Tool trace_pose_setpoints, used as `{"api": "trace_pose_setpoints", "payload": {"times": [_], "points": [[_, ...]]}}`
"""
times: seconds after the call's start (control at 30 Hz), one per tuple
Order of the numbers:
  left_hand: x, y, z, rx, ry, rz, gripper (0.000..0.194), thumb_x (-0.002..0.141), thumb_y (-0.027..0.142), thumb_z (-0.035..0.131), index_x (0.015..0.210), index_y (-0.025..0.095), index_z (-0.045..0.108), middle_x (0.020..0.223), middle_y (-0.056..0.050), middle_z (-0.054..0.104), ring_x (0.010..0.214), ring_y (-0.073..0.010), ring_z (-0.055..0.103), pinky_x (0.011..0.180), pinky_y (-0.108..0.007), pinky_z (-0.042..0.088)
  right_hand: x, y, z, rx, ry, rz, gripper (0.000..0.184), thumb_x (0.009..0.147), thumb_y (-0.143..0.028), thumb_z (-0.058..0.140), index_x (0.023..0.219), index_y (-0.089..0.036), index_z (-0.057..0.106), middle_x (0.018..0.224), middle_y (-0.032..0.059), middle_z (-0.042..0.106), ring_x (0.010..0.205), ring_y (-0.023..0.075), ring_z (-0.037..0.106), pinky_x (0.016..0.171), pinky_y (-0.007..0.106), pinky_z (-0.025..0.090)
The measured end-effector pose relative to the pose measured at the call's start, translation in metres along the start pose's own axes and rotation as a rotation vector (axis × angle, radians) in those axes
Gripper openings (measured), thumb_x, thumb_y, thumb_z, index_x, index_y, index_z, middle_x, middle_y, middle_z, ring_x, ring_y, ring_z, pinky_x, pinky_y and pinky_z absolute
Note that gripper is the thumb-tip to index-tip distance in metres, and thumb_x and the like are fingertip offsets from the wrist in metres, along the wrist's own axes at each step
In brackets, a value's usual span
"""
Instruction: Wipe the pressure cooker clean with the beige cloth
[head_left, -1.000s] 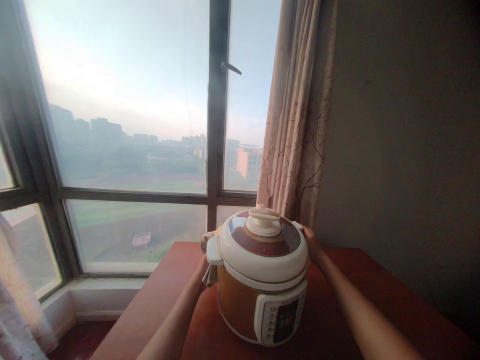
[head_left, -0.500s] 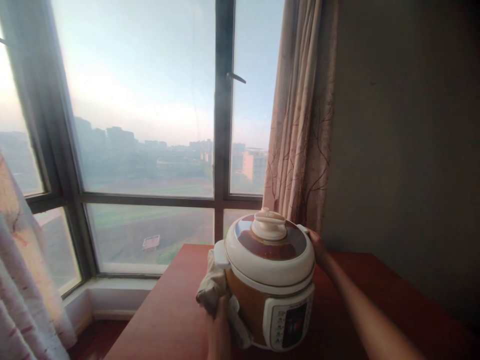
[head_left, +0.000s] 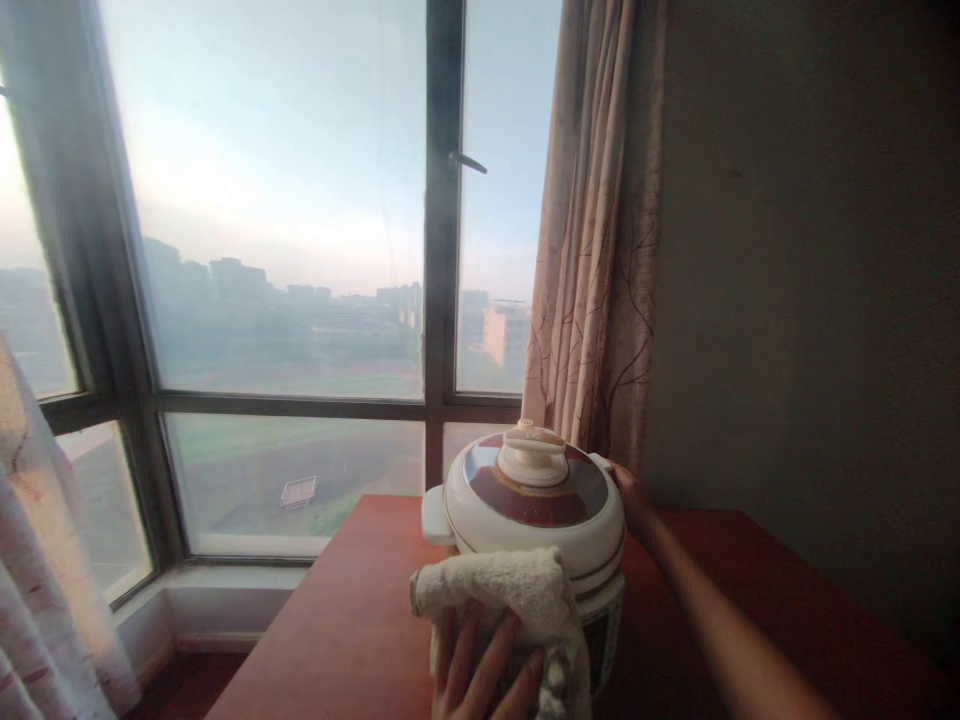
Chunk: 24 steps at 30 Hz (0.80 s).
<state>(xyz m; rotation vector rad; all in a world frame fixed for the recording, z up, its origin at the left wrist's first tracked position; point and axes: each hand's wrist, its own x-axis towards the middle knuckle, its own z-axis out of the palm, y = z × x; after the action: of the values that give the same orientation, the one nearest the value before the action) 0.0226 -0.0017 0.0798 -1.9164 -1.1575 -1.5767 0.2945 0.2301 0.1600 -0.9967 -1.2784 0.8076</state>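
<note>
A white and brown electric pressure cooker (head_left: pixel 536 535) stands on the red-brown table, its lid on. My left hand (head_left: pixel 484 665) presses a cream towel (head_left: pixel 502 585) against the cooker's front, fingers spread over the fabric. The towel covers most of the brown body and part of the control panel (head_left: pixel 604 635). At the far right side, my right hand (head_left: pixel 628 495) is closed around the cooker's side handle (head_left: pixel 602 462). Its fingers are partly hidden behind the rim. The left side handle (head_left: pixel 435 515) sticks out, untouched.
The red-brown table (head_left: pixel 315 620) extends to both sides of the cooker. Behind it are a large framed window (head_left: pixel 285 405) and a patterned curtain (head_left: pixel 592 250). Another curtain (head_left: pixel 52 580) hangs at the left, and a dark wall (head_left: pixel 795 300) rises at the right.
My left hand and the towel have moved right, from the cooker's left side onto its front, now covering part of the panel. My right hand stays at the handle.
</note>
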Motion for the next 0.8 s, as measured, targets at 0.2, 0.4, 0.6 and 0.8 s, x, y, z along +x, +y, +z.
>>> {"api": "trace_pose_setpoints", "payload": {"times": [0.2,0.4,0.6,0.8], "points": [[0.058,-0.019,-0.017,0.127,-0.114,0.316,0.049,0.095,0.034,0.051,0.141,0.021,0.054,0.139,-0.010,0.063,0.147,-0.0340,0.032,0.121,-0.057,0.022,-0.002,-0.003,0.001,0.021,0.017,0.024,0.050,0.073,-0.063,0.060,0.093,-0.022,0.080,0.106,0.0096,0.078,0.108,0.0330,0.067,0.093,0.042,0.051],[0.120,-0.026,-0.025,0.043,-0.207,0.110,0.067,0.081,0.031,0.061,0.146,0.019,0.046,0.150,-0.012,0.051,0.143,-0.0332,0.039,0.117,-0.051,0.032,-0.006,-0.008,0.002,0.039,0.032,0.039,0.053,0.072,-0.065,0.059,0.095,-0.021,0.079,0.102,0.0082,0.078,0.102,0.0309,0.068,0.088,0.040,0.051],[0.183,-0.071,-0.017,-0.043,-0.319,-0.552,0.034,0.079,0.029,0.051,0.104,0.018,0.070,0.103,-0.011,0.075,0.103,-0.0353,0.067,0.085,-0.043,0.052,-0.009,-0.012,0.003,0.043,0.041,0.029,0.053,0.073,-0.065,0.058,0.094,-0.022,0.080,0.100,0.0073,0.078,0.103,0.0307,0.067,0.091,0.039,0.050],[0.203,-0.122,-0.013,-0.276,-0.276,-0.899,0.016,0.071,0.027,0.054,0.069,0.017,0.066,0.074,-0.008,0.072,0.085,-0.0313,0.068,0.070,-0.034,0.051,-0.011,-0.014,0.005,0.040,0.041,0.009,0.052,0.074,-0.065,0.057,0.093,-0.022,0.080,0.101,0.0076,0.078,0.106,0.0308,0.067,0.095,0.041,0.048]]}}
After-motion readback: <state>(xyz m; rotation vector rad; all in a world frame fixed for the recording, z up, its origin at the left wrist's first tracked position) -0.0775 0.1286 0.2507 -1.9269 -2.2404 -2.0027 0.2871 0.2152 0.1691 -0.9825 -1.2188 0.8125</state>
